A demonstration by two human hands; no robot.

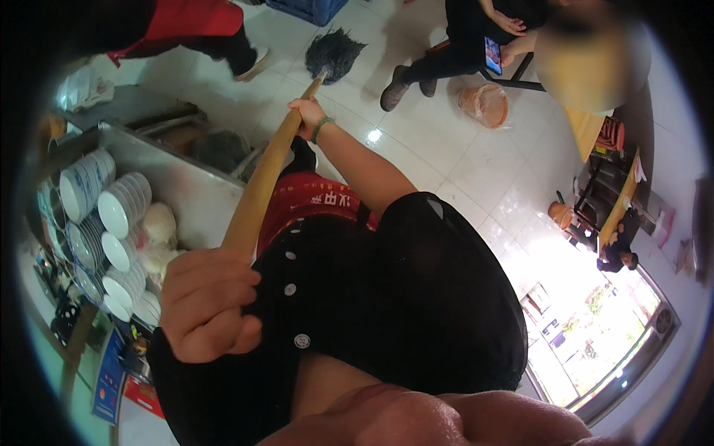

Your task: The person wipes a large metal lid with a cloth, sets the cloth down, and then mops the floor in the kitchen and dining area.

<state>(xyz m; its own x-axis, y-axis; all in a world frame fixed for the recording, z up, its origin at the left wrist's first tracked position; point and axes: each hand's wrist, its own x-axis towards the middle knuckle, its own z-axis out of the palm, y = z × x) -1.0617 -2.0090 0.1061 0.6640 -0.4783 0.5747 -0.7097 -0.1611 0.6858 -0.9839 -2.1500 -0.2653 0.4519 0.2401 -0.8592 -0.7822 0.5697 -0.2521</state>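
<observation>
A mop's long wooden handle (259, 189) slants from close to my chest out to the floor, where its dark, stringy mop head (334, 56) lies on the tiles. My left hand (209, 304) is wrapped round the near, upper end of the handle. Farther down, my right hand (307, 116), with a green beaded bracelet at the wrist, grips the same handle. I wear a black top and a red apron (329, 198).
At left, stacked white bowls (120, 206) and plates stand beside a metal counter (167, 189). A person in a red apron (195, 19) is at upper left. A seated person's hand holds a phone (493, 56), near a wastebasket (484, 106). A blue crate (309, 8) stands beyond the mop head.
</observation>
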